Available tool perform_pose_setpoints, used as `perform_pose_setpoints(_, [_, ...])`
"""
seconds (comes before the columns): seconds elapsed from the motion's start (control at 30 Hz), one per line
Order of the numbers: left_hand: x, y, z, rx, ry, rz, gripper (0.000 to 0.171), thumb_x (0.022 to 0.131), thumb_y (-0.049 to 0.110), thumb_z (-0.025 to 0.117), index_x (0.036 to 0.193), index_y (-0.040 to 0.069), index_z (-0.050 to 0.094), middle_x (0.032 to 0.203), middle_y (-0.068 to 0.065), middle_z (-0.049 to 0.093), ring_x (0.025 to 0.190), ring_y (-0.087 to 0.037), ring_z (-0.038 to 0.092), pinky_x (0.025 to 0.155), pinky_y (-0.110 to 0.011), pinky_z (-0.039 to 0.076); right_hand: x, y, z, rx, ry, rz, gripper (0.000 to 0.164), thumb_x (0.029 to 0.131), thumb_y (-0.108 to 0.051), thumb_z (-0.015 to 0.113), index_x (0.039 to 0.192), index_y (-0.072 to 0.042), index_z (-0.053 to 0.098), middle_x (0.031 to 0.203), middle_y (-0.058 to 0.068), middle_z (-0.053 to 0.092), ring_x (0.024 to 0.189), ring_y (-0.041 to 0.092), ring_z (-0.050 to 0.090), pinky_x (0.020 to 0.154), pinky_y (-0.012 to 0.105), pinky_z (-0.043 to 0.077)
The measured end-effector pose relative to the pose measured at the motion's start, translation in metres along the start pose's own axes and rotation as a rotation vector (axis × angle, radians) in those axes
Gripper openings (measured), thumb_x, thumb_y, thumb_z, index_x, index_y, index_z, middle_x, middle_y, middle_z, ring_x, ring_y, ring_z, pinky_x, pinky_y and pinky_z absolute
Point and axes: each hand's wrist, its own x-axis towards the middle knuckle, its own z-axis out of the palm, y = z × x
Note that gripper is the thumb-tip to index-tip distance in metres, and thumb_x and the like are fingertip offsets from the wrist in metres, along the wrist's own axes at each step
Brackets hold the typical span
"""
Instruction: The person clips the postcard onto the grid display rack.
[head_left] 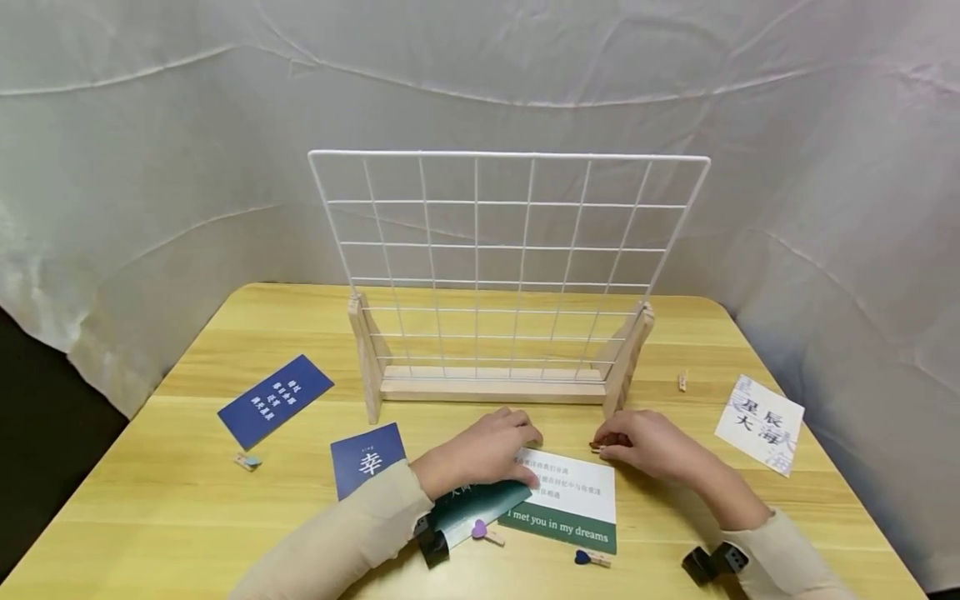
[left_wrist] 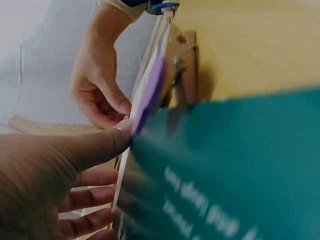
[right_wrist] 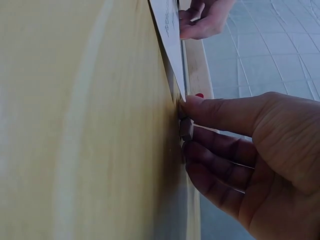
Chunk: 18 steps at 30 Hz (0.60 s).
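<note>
Wood-grain table (head_left: 150,517) carried a wood-footed wire-grid rack (head_left: 491,391) toward its back edge, left hand (head_left: 483,448) touched dark green card (head_left: 487,506) nearer front edge, whether gripping could not be told, right hand (head_left: 651,444) pinched small clothespin (right_wrist: 186,129), nearer right edge.

White-and-green rectangular paper card (head_left: 566,483): "I met you in my dreams", white letters on green. Dark-blue paper card (head_left: 354,467): "幸". White square paper card (head_left: 761,427): "星辰大海".
</note>
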Motion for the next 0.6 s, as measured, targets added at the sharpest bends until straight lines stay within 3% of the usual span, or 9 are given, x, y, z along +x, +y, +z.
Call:
perform_pose_setpoints(0.3, [-0.0014,0.0055,0.0037,0.003,0.044,-0.032,0.057,0.077,0.053,0.078,0.118,0.015,0.069,0.108,0.004,0.061,0.090,-0.011,0.050,0.079,-0.023,0.044,0.0010,-0.0028,-0.0012,-0.026,0.019,-0.045,0.007,0.090,-0.020,0.072,0.097,-0.021,0.074,0.093,-0.012,0.067,0.086,0.009,0.063,0.077,0.039,0.053])
perform_pose_setpoints(0.6, [-0.0005,0.0107,0.0071,-0.024,0.042,-0.047,0.050,0.078,0.047,0.079,0.114,0.013,0.070,0.103,0.003,0.061,0.086,-0.010,0.047,0.077,-0.022,0.042,-0.0014,-0.0020,0.0000,-0.043,0.030,-0.026,0.007,0.090,-0.020,0.072,0.097,-0.021,0.074,0.092,-0.013,0.067,0.085,0.007,0.062,0.077,0.038,0.053])
